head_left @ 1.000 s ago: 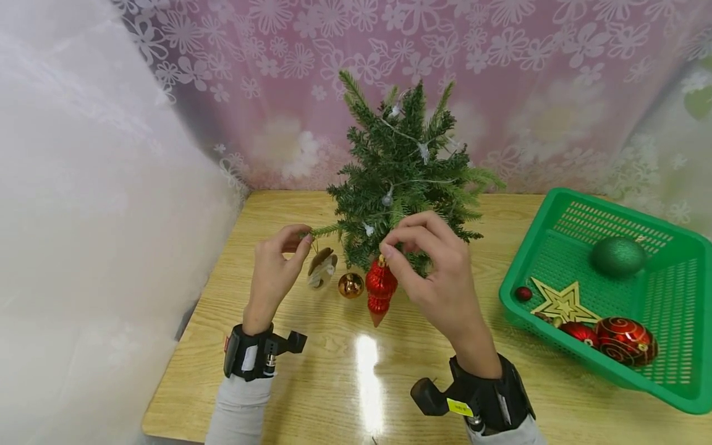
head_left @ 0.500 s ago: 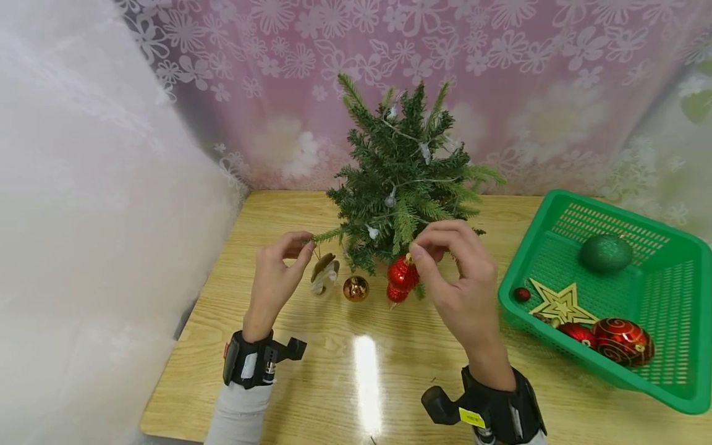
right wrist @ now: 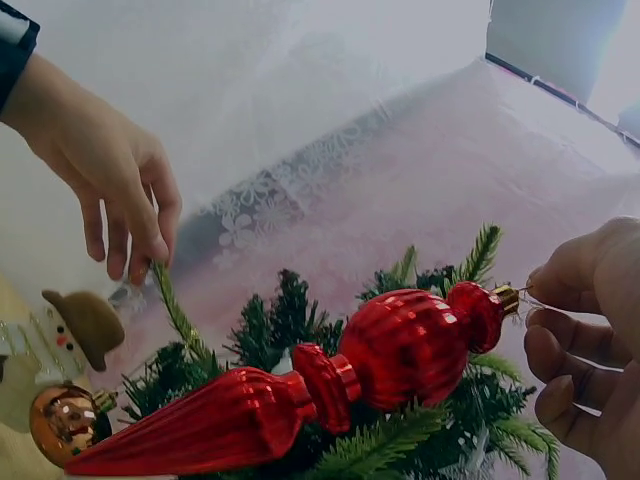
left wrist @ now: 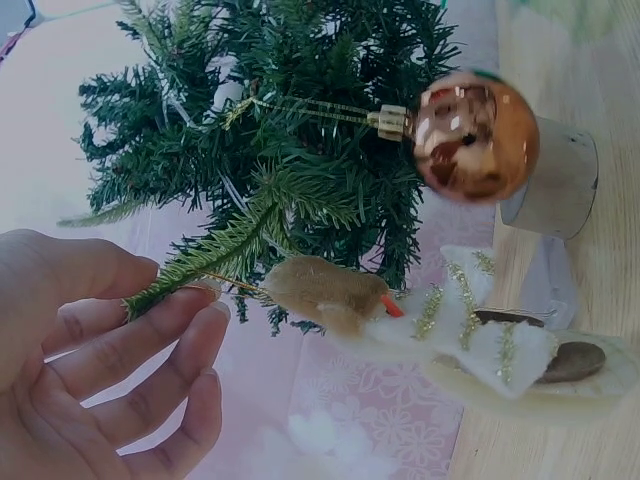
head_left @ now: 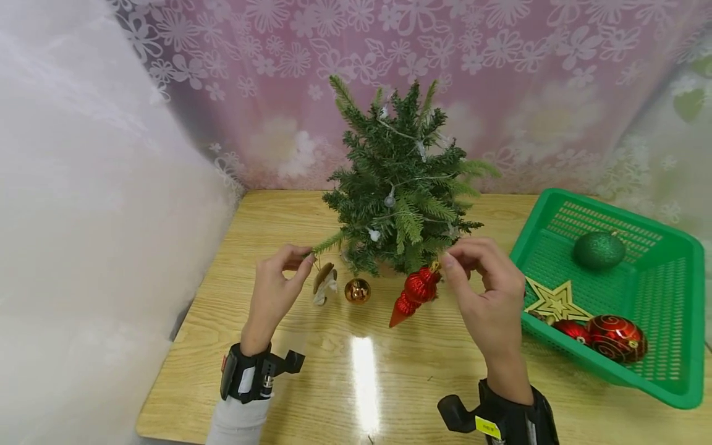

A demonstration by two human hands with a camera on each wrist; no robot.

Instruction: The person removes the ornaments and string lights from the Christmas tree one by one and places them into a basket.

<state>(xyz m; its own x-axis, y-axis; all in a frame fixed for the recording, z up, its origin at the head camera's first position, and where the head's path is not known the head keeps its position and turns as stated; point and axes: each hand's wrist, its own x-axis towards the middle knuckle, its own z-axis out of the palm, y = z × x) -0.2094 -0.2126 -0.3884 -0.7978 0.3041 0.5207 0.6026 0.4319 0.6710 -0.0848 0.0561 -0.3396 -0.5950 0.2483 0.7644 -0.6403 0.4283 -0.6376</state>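
Note:
My left hand [head_left: 278, 285] pinches the tip of a low left branch [left wrist: 210, 255] of a small Christmas tree [head_left: 400, 179]. From that branch a snowman ornament [left wrist: 480, 320] with a brown hat hangs by a thin gold loop. Close beside it dangles a shiny copper-gold ball [head_left: 357, 290]. My right hand [head_left: 489, 290] pinches the gold top of a long red finial ornament [right wrist: 400, 350], which tilts with its pointed end down and to the left, in front of the tree. The ornament's hanging loop is hard to make out.
A green plastic basket [head_left: 656, 386] stands at the right of the wooden table [head_left: 311, 395]. Inside lie a green ball [head_left: 598, 250], a gold star [head_left: 558, 301] and red ornaments [head_left: 617, 339]. A pink floral sheet [head_left: 267, 93] hangs behind the tree.
My right hand has moved right and toward me with the red ornament, which now tilts sideways. My left hand still pinches the branch, slightly lower in view.

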